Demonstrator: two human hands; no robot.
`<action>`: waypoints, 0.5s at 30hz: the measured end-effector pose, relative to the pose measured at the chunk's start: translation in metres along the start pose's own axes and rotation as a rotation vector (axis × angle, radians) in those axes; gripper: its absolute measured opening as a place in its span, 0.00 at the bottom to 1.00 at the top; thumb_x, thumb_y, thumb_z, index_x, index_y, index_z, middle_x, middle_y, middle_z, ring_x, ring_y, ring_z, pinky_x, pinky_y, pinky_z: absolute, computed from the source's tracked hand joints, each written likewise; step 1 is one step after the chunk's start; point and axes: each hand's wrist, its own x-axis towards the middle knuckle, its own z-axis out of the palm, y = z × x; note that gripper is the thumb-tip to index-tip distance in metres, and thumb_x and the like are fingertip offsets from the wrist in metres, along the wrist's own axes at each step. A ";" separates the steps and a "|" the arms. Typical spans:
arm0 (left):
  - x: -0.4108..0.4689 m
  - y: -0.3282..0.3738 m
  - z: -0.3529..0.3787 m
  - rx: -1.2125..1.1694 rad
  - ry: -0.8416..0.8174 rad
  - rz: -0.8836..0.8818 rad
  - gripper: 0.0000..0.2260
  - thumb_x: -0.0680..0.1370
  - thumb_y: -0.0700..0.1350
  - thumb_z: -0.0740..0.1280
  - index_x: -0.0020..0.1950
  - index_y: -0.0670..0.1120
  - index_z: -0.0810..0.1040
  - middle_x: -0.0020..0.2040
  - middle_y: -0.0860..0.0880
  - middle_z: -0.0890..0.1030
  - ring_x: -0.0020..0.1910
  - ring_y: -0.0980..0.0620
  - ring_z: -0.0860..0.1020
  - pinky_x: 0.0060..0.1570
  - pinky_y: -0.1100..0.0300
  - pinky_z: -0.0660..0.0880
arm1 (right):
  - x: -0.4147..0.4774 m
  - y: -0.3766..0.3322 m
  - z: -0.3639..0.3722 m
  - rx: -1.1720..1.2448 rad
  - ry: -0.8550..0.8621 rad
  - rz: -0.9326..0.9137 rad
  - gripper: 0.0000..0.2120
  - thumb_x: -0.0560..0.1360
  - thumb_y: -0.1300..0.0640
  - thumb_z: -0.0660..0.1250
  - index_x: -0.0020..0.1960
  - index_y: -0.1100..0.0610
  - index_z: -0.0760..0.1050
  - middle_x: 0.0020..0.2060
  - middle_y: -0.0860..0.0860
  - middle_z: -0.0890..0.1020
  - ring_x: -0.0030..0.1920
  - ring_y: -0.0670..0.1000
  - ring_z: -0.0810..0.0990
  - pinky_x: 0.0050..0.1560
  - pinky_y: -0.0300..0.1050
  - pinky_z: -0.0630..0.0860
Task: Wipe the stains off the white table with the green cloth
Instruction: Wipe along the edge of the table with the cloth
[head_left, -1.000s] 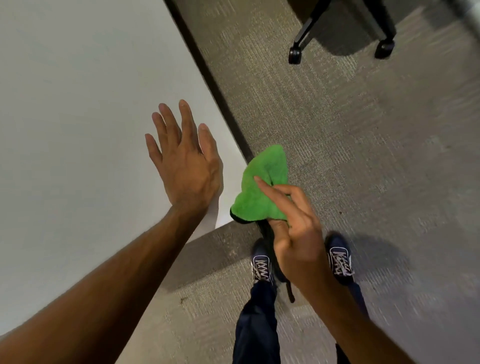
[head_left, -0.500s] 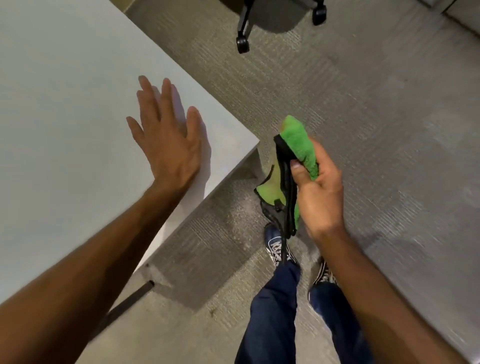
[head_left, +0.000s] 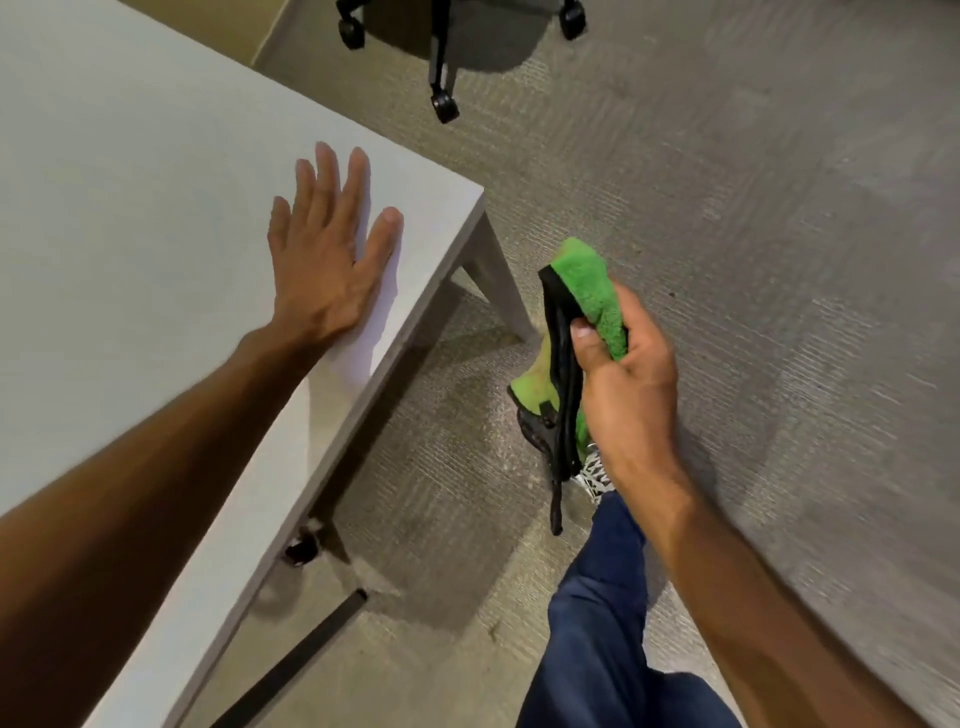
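Note:
My left hand (head_left: 327, 254) lies flat, fingers spread, on the white table (head_left: 130, 208) near its right corner. My right hand (head_left: 623, 374) is closed around the green cloth (head_left: 592, 291), which has a black edge and hangs folded and bunched over the carpet, to the right of the table and apart from it. No stain shows on the visible part of the tabletop.
The table's corner and a slanted leg (head_left: 493, 280) sit just left of the cloth. A wheeled chair base (head_left: 441, 67) stands at the top on grey carpet (head_left: 779, 208). My legs in blue trousers (head_left: 602, 623) are below my right hand.
The view has shifted, so more of the table corner and its leg shows. My right hand keeps the cloth, bunched since a second ago, off the table; my left hand stays flat on top.

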 end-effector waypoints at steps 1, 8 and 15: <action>-0.002 -0.005 0.000 0.014 -0.006 0.032 0.31 0.82 0.65 0.42 0.82 0.54 0.42 0.82 0.49 0.41 0.81 0.46 0.40 0.78 0.42 0.39 | -0.008 0.004 0.001 0.001 0.022 -0.016 0.21 0.82 0.66 0.64 0.72 0.51 0.75 0.65 0.51 0.81 0.66 0.50 0.80 0.68 0.53 0.78; -0.009 -0.015 0.002 0.042 0.049 0.085 0.30 0.82 0.65 0.42 0.82 0.54 0.46 0.83 0.49 0.45 0.81 0.47 0.44 0.79 0.44 0.42 | -0.053 0.028 0.044 0.090 0.054 -0.028 0.22 0.81 0.66 0.64 0.72 0.48 0.75 0.65 0.48 0.81 0.62 0.44 0.82 0.53 0.32 0.81; -0.010 -0.014 0.003 -0.001 0.078 0.092 0.31 0.81 0.66 0.42 0.82 0.54 0.49 0.83 0.49 0.48 0.81 0.47 0.45 0.79 0.43 0.45 | -0.076 0.041 0.119 0.146 0.132 0.022 0.21 0.81 0.63 0.66 0.73 0.50 0.75 0.64 0.51 0.80 0.64 0.49 0.80 0.68 0.52 0.77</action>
